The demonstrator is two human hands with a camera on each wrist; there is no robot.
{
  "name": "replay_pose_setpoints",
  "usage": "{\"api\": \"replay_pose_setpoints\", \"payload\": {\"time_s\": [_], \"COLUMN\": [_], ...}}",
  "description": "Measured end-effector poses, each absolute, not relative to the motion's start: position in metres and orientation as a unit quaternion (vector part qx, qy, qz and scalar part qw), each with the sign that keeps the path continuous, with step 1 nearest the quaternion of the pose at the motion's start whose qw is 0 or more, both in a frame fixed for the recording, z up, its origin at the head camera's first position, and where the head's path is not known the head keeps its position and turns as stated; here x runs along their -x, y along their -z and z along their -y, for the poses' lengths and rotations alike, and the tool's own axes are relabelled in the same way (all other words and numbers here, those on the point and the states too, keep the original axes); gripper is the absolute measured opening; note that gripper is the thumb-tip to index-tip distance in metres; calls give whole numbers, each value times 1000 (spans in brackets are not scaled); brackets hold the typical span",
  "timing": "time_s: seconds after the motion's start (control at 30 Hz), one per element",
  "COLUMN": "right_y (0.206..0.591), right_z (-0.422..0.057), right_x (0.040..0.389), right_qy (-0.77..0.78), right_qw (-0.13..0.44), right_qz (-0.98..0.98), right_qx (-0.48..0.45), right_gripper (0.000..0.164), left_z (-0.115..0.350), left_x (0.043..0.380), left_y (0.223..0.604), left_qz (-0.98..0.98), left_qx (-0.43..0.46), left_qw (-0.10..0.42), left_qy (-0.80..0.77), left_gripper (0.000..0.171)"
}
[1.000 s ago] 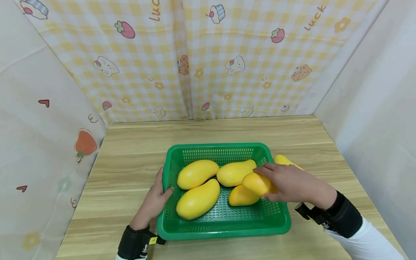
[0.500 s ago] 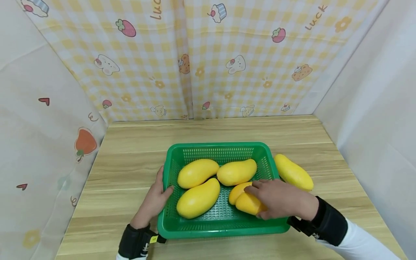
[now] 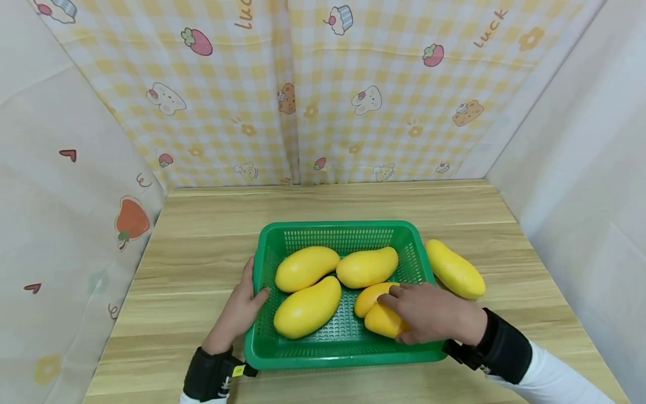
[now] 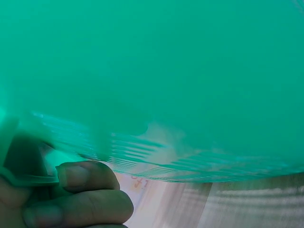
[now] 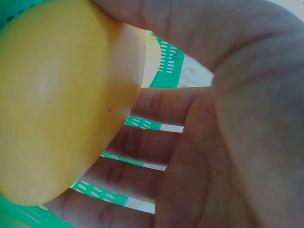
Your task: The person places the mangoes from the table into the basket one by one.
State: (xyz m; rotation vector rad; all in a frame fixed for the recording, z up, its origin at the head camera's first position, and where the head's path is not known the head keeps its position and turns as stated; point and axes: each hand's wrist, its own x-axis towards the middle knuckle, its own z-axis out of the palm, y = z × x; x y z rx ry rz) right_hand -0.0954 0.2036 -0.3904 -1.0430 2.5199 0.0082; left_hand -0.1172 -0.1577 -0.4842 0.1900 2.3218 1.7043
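My left hand [image 3: 236,312] grips the left rim of a green plastic basket [image 3: 343,362], thumb over the edge and fingers outside. In the left wrist view, curled fingertips show below the blurred basket wall [image 4: 156,71]. Inside the basket's right front part, my right hand [image 3: 435,312] holds a yellow mango [image 3: 381,321]. The right wrist view shows thumb and fingers around this mango [image 5: 61,104]. Against it lies an orange-yellow mango [image 3: 369,297], partly covered by the hand. Several other mangoes, such as the front left one [image 3: 308,308], rest in the basket.
One more mango [image 3: 456,269] lies on the wooden table [image 3: 212,224], just outside the basket's right side. A patterned cloth [image 3: 227,101] hangs behind the table. White cloth walls [image 3: 580,168] stand at both sides.
My right hand has brought its mango down and toward the front of the basket, beside the orange-yellow one. The mango outside has come into fuller view. My left hand stays put.
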Motion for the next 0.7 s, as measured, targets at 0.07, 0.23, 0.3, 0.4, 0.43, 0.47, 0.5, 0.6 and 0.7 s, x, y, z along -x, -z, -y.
{"api": "replay_pose_setpoints", "payload": {"time_s": [0.07,0.23,0.3,0.4,0.43,0.47,0.5,0.6,0.7], "right_y": [392,396,398,400,401,401,401,402,402], "right_z": [-203,-200,-199,-198,-198,-198,-198,-198,-197], "right_x": [95,95,95,95,95,95,96,95,94], "right_qy": [-7,-11,-10,-13,-14,-16,-19,-21,-20], "right_qw": [214,229,229,229,230,231,231,233,242], "right_qz": [-905,-905,-906,-907,-907,-907,-907,-907,-905], "right_qx": [369,357,355,352,352,351,352,352,351], "right_gripper": [66,66,65,65,65,65,66,65,62], "left_z": [158,158,158,158,158,158,158,158,158], "left_x": [117,117,116,116,116,116,116,116,117], "left_y": [484,485,484,483,483,483,483,483,483], "left_qz": [-795,-795,-795,-797,-796,-796,-795,-789,-788], "left_qx": [-64,-64,-65,-69,-72,-72,-74,-76,-78], "left_qw": [129,130,130,128,128,129,128,132,131], "left_qy": [-589,-589,-589,-587,-588,-587,-588,-595,-596], "left_gripper": [70,70,70,70,70,70,70,70,70]}}
